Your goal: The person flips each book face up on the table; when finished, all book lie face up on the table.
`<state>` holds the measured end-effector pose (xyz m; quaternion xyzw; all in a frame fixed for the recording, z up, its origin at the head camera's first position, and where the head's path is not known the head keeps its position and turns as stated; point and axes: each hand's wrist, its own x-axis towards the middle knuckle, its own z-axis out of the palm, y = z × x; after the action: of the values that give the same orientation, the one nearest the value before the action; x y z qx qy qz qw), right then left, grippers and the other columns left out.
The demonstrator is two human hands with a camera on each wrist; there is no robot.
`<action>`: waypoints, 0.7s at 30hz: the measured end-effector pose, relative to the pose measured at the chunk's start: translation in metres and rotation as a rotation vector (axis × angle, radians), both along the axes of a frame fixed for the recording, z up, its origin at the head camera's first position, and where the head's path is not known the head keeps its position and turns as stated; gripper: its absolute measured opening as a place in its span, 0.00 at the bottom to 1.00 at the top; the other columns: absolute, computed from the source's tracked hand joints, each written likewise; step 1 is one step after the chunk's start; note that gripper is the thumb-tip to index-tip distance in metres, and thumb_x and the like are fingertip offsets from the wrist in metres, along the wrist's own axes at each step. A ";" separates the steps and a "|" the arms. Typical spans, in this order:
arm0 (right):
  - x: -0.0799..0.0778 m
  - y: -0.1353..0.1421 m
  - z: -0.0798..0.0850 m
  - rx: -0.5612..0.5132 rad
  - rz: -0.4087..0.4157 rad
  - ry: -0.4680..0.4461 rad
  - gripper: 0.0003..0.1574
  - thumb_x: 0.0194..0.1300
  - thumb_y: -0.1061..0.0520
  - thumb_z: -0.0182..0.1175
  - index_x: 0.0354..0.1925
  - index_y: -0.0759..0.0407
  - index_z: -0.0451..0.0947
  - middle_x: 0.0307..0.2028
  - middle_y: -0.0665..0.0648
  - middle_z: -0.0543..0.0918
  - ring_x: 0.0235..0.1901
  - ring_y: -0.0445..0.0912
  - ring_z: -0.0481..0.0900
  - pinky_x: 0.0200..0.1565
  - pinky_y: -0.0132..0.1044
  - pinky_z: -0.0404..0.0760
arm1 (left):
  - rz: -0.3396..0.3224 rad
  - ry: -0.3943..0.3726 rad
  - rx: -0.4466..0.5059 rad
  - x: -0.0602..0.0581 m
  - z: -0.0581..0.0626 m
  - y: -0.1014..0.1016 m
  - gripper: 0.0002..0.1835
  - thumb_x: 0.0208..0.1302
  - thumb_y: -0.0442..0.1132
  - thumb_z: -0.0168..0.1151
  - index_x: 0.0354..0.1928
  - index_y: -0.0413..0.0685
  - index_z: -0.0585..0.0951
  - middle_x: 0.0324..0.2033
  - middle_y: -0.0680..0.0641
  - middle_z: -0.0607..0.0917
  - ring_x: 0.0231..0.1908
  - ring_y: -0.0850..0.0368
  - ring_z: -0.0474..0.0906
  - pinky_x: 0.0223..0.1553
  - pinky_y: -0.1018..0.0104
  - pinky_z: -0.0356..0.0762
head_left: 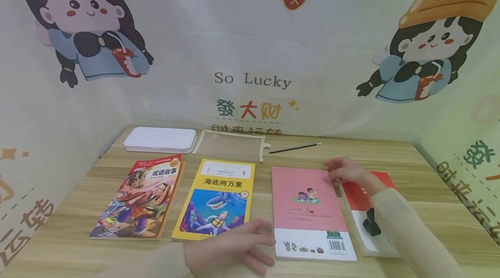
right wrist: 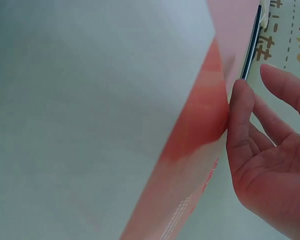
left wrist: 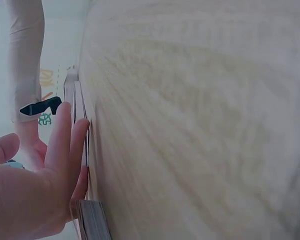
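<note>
Hands: we see them well apart, at opposite edges of one book; neither is clamped on anything.
Left hand (head_left: 236,245): fingers extended and slightly spread, tips right at the lower left edge of the pink book (head_left: 302,184); we can't tell if they press it.
Right hand (head_left: 349,171): fingers loosely bent, thumb away from them, at the pink book's upper right corner; its forearm crosses above the red-and-white book (head_left: 359,193).
Pink book: flat on the wood-grain table (head_left: 441,208), between the yellow book and the red-and-white one, picture and barcode facing us.
Red-and-white book: just beside the pink one on the right, partly hidden by the sleeve and a black clip (head_left: 372,222).
Yellow book (head_left: 212,197): shark-and-diver cover, lower corner behind our left hand.
Red-topped book (head_left: 138,200): leftmost, lying tilted.
Back row: we have a white case (head_left: 160,139), mesh pouch (head_left: 230,144), then black pencil (head_left: 294,148).
</note>
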<state>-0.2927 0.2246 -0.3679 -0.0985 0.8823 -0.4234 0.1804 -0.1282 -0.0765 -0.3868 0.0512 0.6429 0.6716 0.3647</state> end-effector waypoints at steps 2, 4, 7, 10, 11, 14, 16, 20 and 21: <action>0.000 -0.001 0.000 0.008 0.008 -0.011 0.29 0.57 0.63 0.55 0.56 0.72 0.62 0.51 0.72 0.67 0.41 0.54 0.73 0.40 0.41 0.77 | 0.009 -0.021 0.012 0.000 0.000 0.001 0.27 0.60 0.40 0.55 0.58 0.36 0.60 0.45 0.40 0.73 0.37 0.42 0.77 0.33 0.55 0.78; -0.001 -0.002 0.001 0.016 0.025 -0.013 0.30 0.56 0.63 0.55 0.56 0.73 0.61 0.51 0.72 0.67 0.40 0.53 0.73 0.38 0.40 0.77 | 0.034 -0.031 0.032 0.000 0.000 0.003 0.29 0.59 0.39 0.55 0.58 0.34 0.59 0.46 0.39 0.72 0.37 0.41 0.77 0.33 0.54 0.78; -0.001 -0.002 0.001 0.021 0.029 -0.019 0.30 0.57 0.63 0.55 0.56 0.73 0.61 0.51 0.72 0.68 0.38 0.51 0.74 0.37 0.39 0.77 | 0.056 -0.044 0.053 0.000 0.000 0.005 0.30 0.58 0.37 0.56 0.59 0.31 0.57 0.48 0.37 0.71 0.37 0.40 0.77 0.33 0.53 0.78; -0.002 -0.001 0.001 0.027 0.027 -0.014 0.29 0.57 0.62 0.55 0.56 0.73 0.62 0.50 0.70 0.69 0.38 0.51 0.73 0.37 0.38 0.76 | 0.061 -0.053 0.056 0.000 0.000 0.006 0.32 0.59 0.36 0.55 0.60 0.29 0.55 0.49 0.36 0.70 0.38 0.40 0.77 0.35 0.52 0.77; -0.002 -0.001 0.001 0.028 0.022 -0.010 0.29 0.56 0.62 0.55 0.55 0.73 0.62 0.50 0.70 0.69 0.38 0.51 0.73 0.37 0.38 0.76 | 0.060 -0.056 0.052 0.000 0.000 0.006 0.32 0.59 0.36 0.55 0.60 0.29 0.55 0.49 0.36 0.70 0.38 0.40 0.77 0.35 0.53 0.77; -0.002 0.000 0.000 0.017 -0.001 0.011 0.28 0.56 0.62 0.55 0.54 0.73 0.64 0.49 0.69 0.70 0.39 0.51 0.73 0.37 0.39 0.76 | 0.052 -0.056 0.028 -0.001 0.001 0.007 0.31 0.60 0.36 0.54 0.60 0.28 0.55 0.50 0.35 0.70 0.38 0.41 0.77 0.38 0.53 0.76; -0.002 0.001 0.001 0.002 -0.018 0.024 0.27 0.56 0.62 0.55 0.53 0.73 0.65 0.48 0.69 0.71 0.39 0.52 0.73 0.37 0.39 0.76 | 0.046 -0.057 0.014 -0.001 0.001 0.007 0.30 0.60 0.36 0.54 0.59 0.28 0.57 0.50 0.35 0.69 0.39 0.41 0.77 0.40 0.54 0.75; -0.002 0.003 0.003 -0.046 -0.069 0.015 0.25 0.57 0.63 0.54 0.52 0.74 0.66 0.47 0.68 0.72 0.40 0.51 0.73 0.41 0.40 0.76 | 0.032 -0.053 0.012 -0.002 0.002 0.006 0.30 0.60 0.36 0.54 0.59 0.27 0.57 0.50 0.35 0.70 0.39 0.41 0.77 0.41 0.54 0.75; -0.002 0.003 0.004 -0.067 -0.076 0.010 0.24 0.57 0.64 0.54 0.52 0.74 0.65 0.46 0.68 0.72 0.40 0.51 0.74 0.41 0.40 0.76 | 0.030 -0.051 0.016 -0.002 0.002 0.005 0.30 0.60 0.36 0.54 0.59 0.27 0.57 0.50 0.35 0.70 0.39 0.41 0.77 0.41 0.54 0.75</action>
<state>-0.2950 0.2279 -0.3640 -0.0731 0.8716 -0.4587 0.1566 -0.1303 -0.0710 -0.3849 0.0272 0.6288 0.6831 0.3706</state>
